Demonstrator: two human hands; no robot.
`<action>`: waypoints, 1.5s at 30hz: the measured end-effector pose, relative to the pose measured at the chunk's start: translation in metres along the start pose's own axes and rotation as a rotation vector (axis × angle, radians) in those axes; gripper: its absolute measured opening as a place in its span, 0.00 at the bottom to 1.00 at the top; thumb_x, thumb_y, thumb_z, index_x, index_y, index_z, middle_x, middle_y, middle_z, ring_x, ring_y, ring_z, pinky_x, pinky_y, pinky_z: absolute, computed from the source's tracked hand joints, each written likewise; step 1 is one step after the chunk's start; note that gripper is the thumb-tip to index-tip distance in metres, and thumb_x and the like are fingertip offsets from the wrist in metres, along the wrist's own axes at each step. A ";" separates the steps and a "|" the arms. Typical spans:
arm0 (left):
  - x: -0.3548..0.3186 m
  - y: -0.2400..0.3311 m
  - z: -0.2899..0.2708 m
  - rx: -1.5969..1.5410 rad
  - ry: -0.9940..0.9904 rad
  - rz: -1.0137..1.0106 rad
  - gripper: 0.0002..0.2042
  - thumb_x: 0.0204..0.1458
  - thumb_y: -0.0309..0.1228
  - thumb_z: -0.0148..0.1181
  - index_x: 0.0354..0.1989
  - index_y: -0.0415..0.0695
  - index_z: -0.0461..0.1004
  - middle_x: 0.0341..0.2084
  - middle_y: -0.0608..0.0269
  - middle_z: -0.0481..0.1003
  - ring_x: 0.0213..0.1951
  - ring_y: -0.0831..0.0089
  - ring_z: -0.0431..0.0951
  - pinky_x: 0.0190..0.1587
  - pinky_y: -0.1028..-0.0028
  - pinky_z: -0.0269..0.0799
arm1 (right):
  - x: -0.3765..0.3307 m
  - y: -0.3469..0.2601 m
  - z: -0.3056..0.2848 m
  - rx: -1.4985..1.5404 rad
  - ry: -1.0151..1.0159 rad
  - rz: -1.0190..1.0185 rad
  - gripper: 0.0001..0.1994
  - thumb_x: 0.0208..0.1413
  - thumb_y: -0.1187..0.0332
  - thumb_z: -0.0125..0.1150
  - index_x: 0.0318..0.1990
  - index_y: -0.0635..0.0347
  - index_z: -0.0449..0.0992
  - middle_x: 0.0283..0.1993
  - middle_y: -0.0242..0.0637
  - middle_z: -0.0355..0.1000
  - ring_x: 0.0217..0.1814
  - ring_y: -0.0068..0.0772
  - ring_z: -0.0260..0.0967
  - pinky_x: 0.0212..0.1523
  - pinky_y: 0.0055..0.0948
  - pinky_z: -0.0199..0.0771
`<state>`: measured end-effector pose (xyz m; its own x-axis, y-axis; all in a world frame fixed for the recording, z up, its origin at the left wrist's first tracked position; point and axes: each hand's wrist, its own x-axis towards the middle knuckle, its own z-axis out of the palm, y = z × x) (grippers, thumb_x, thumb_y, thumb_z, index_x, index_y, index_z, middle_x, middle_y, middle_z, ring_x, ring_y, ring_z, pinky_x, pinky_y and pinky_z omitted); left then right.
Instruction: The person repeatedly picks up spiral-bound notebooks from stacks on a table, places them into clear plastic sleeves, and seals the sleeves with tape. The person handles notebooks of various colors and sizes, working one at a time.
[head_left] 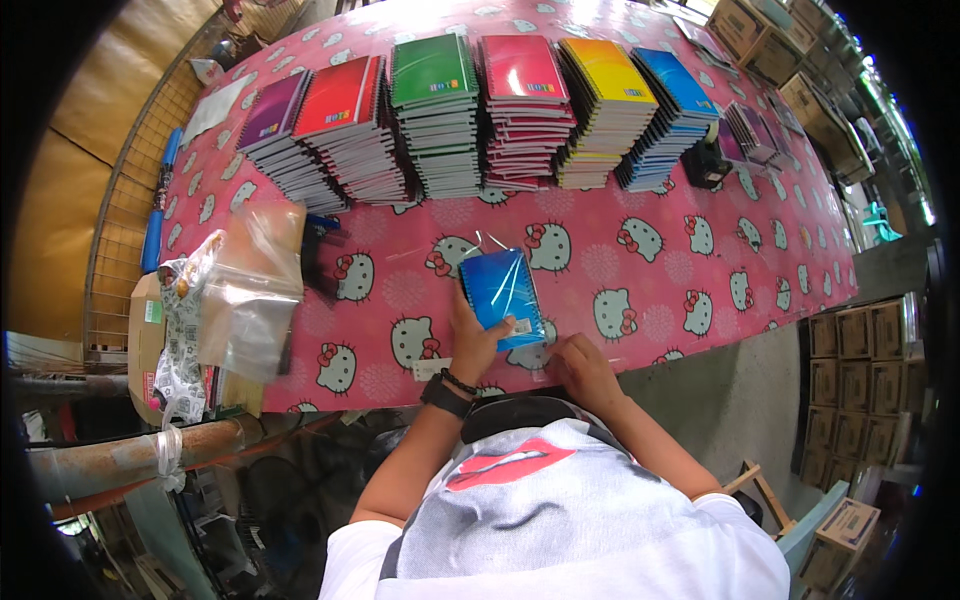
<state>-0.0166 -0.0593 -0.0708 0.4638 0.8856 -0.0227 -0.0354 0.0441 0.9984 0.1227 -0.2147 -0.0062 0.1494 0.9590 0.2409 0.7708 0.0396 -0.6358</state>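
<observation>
My left hand [475, 335] grips a blue spiral notebook [490, 280] by its left side, thumb across the lower cover. The notebook is inside a clear plastic sleeve [522, 268], whose shiny folds catch the light. A small white label shows near its lower right corner. At the sleeve's loose lower right end, my right hand [588, 372] has its fingers curled and pressed together on the thin plastic. A small white label strip [432, 369] lies by my left wrist.
Stacks of purple, red, green [433, 70], pink, yellow and blue notebooks line the far side of the pink cartoon-cat tablecloth [400, 290]. Clear plastic sleeves [250, 310] lie in a pile at left. A small black device [707, 163] stands at right. Cardboard boxes [865, 385] are stacked beyond the table.
</observation>
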 end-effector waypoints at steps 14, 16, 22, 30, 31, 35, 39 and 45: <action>-0.002 0.022 -0.005 -0.116 -0.057 -0.001 0.38 0.43 0.20 0.61 0.63 0.40 0.47 0.51 0.54 0.64 0.49 0.66 0.70 0.51 0.70 0.69 | 0.082 0.020 0.035 0.285 0.050 0.356 0.19 0.57 0.63 0.52 0.53 0.62 0.69 0.35 0.51 0.71 0.40 0.47 0.70 0.43 0.36 0.69; -0.006 0.025 -0.012 -0.137 -0.011 -0.012 0.39 0.43 0.21 0.61 0.64 0.40 0.46 0.50 0.55 0.65 0.48 0.67 0.70 0.50 0.71 0.69 | 0.089 0.009 0.043 0.234 0.013 0.362 0.20 0.57 0.62 0.52 0.55 0.61 0.67 0.38 0.53 0.70 0.42 0.50 0.69 0.43 0.37 0.68; -0.007 0.032 -0.008 -0.203 0.051 -0.081 0.32 0.54 0.32 0.53 0.64 0.34 0.47 0.45 0.51 0.67 0.44 0.69 0.69 0.47 0.70 0.67 | 0.083 0.019 0.052 0.398 0.028 0.377 0.23 0.57 0.61 0.52 0.58 0.62 0.62 0.43 0.57 0.68 0.43 0.53 0.67 0.46 0.41 0.65; -0.006 -0.003 0.001 0.061 0.205 -0.055 0.25 0.62 0.41 0.38 0.65 0.43 0.53 0.45 0.48 0.68 0.45 0.64 0.66 0.52 0.69 0.60 | 0.085 0.009 0.046 -0.069 0.162 0.148 0.26 0.60 0.63 0.46 0.64 0.60 0.53 0.63 0.55 0.54 0.64 0.56 0.51 0.60 0.46 0.53; -0.006 -0.004 0.002 0.084 0.212 -0.065 0.25 0.62 0.41 0.38 0.65 0.43 0.53 0.46 0.47 0.68 0.46 0.62 0.66 0.52 0.68 0.60 | 0.087 0.006 0.044 -0.205 0.088 0.132 0.26 0.60 0.62 0.44 0.65 0.59 0.52 0.66 0.51 0.50 0.67 0.55 0.45 0.62 0.49 0.49; -0.007 -0.001 0.006 0.206 0.256 -0.078 0.25 0.62 0.43 0.36 0.65 0.44 0.53 0.49 0.43 0.66 0.50 0.55 0.64 0.55 0.63 0.58 | 0.096 -0.010 0.034 -0.493 -0.104 0.059 0.27 0.60 0.60 0.38 0.66 0.58 0.50 0.71 0.40 0.41 0.73 0.53 0.31 0.63 0.59 0.39; -0.006 -0.004 0.007 0.212 0.255 -0.088 0.25 0.62 0.43 0.34 0.65 0.43 0.53 0.51 0.42 0.65 0.53 0.53 0.63 0.56 0.62 0.57 | 0.095 -0.006 0.036 -0.509 -0.115 0.010 0.26 0.60 0.58 0.37 0.66 0.54 0.52 0.72 0.37 0.41 0.72 0.55 0.31 0.62 0.64 0.38; -0.005 0.005 -0.008 0.540 0.218 0.055 0.25 0.60 0.41 0.41 0.62 0.41 0.57 0.54 0.44 0.63 0.55 0.50 0.61 0.58 0.59 0.54 | 0.095 -0.012 0.034 -0.513 -0.131 0.022 0.27 0.58 0.52 0.41 0.66 0.40 0.53 0.72 0.37 0.40 0.71 0.60 0.34 0.58 0.71 0.41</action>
<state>-0.0260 -0.0605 -0.0664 0.2792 0.9571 0.0771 0.4283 -0.1960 0.8821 0.1069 -0.1140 -0.0009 0.1159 0.9864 0.1170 0.9772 -0.0921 -0.1915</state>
